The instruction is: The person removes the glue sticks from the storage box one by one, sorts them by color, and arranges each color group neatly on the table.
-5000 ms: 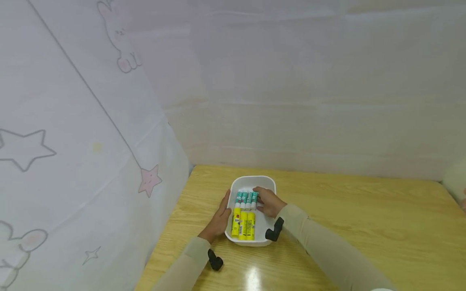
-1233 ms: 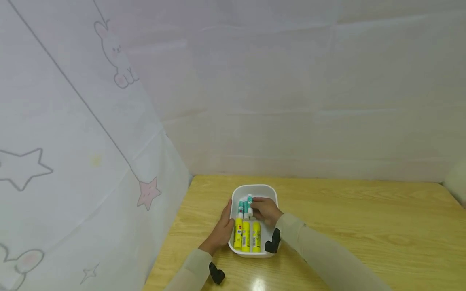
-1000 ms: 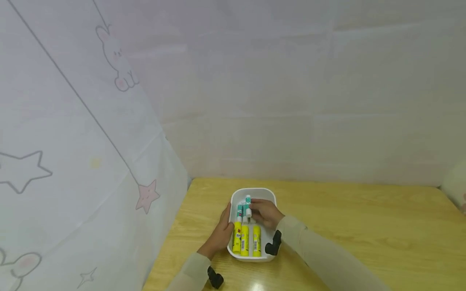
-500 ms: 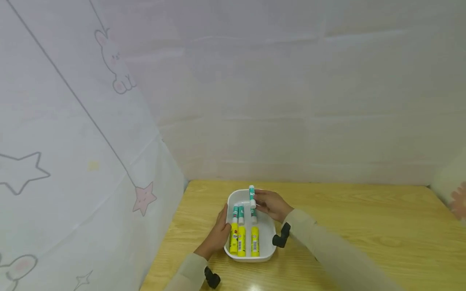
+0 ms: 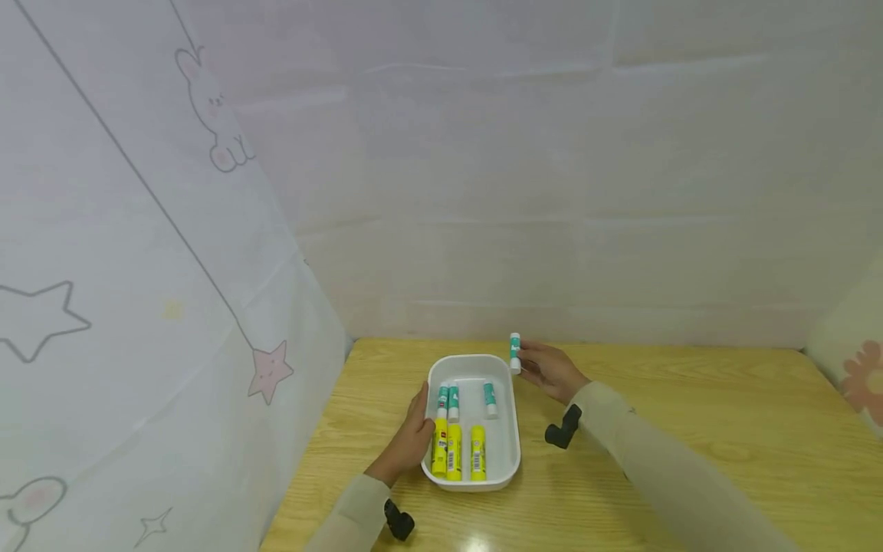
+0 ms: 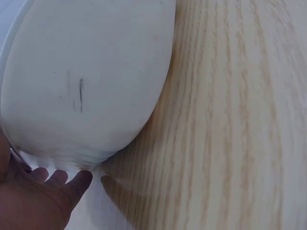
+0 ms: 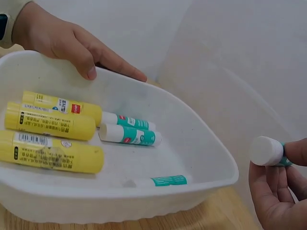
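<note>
Beside white tray, no longer above, right hand pinching teal tube

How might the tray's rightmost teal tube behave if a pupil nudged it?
That teal tube would probably roll, being cylindrical and lying on its side. It seems stiff, its outline straight. The tray, with raised walls, would likely contain it.

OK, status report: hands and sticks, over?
Left hand grips white tray. Right hand pinches teal stick near tray's rim. Three more teal sticks, three yellow sticks inside. Nothing visibly blocking.
</note>
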Motion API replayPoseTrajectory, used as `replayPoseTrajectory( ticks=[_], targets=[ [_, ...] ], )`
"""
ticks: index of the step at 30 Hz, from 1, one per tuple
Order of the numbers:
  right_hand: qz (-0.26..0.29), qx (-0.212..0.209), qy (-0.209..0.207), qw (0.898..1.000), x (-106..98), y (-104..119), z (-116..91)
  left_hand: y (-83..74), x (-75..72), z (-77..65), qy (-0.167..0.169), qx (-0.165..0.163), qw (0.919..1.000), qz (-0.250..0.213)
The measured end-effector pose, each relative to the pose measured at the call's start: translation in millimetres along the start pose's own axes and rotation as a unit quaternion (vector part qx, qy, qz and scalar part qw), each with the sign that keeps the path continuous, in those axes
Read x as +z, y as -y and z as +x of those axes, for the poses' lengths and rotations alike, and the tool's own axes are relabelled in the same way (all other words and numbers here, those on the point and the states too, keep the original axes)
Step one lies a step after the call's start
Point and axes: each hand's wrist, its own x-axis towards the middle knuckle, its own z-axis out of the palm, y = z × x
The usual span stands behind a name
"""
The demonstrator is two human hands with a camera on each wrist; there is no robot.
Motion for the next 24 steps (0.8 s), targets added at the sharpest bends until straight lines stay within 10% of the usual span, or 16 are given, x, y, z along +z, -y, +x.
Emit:
replayPoseTrajectory(
  ticks=[24],
  targets=[
    [-0.109,0.021,-0.059,0.992,-37,-13,-12,-4.5,5.6,-0.3,-0.004,0.003,1.0,0.0]
  ],
)
